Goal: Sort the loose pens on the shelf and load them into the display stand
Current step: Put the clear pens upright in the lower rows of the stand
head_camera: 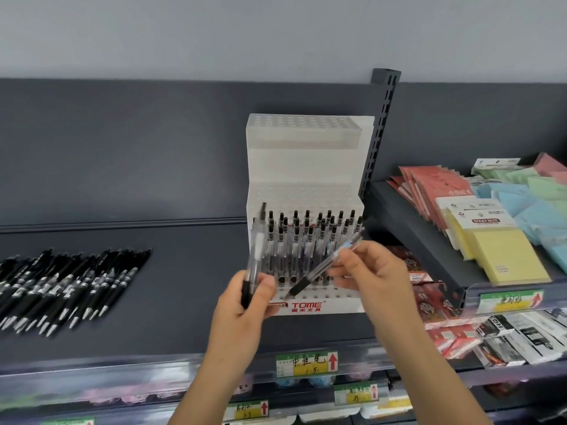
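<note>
A white tiered display stand (pixel 306 167) stands on the dark shelf (pixel 184 271), and several clear pens with black caps (pixel 306 237) fill its lower rows. In front of the stand, my left hand (pixel 245 305) grips a few clear pens (pixel 256 256) upright by their black grips. My right hand (pixel 365 271) pinches one clear pen (pixel 322 268) held slanted, its tip pointing down-left at the stand's front row of holes. A pile of loose black pens (pixel 61 286) lies on the shelf at the left.
Right of the stand, a slotted upright post (pixel 380 124) carries a slanted shelf of sticky notes (pixel 503 250) and red packets (pixel 429 191). Packaged goods (pixel 521 335) lie below it. Price tags (pixel 306 363) line the shelf's front edge.
</note>
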The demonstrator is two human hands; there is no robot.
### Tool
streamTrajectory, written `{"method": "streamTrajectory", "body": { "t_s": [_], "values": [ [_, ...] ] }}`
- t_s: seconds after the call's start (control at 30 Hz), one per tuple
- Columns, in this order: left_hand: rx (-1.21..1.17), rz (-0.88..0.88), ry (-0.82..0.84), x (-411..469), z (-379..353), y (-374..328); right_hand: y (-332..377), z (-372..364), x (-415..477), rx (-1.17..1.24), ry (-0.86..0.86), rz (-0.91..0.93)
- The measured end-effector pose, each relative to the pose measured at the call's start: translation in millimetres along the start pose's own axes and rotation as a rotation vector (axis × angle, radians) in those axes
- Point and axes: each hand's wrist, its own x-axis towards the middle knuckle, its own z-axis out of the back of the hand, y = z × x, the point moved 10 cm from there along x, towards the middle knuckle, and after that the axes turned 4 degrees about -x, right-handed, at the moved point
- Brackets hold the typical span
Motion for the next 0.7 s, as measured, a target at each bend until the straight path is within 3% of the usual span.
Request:
{"method": "streamTrajectory", "body": {
  "t_s": [0.17,0.3,0.5,0.7],
  "values": [
    [0.092,-0.023,-0.043,0.2,13.2,-2.9,12.4,46.9,11.9,-0.112,-0.246,0.095],
    [0.142,-0.057,-0.051,-0.8,14.8,-5.5,23.3,55.4,13.7,-0.188,-0.307,0.163],
    [-0.016,-0.058,-0.035,-3.7,10.0,-11.6,39.4,36.7,14.2,-0.528,-0.262,0.284],
    [-0.029,-0.041,-0.014,-4.8,6.9,-10.4,19.2,18.4,30.6,-0.755,-0.15,0.219]
  ]
}}
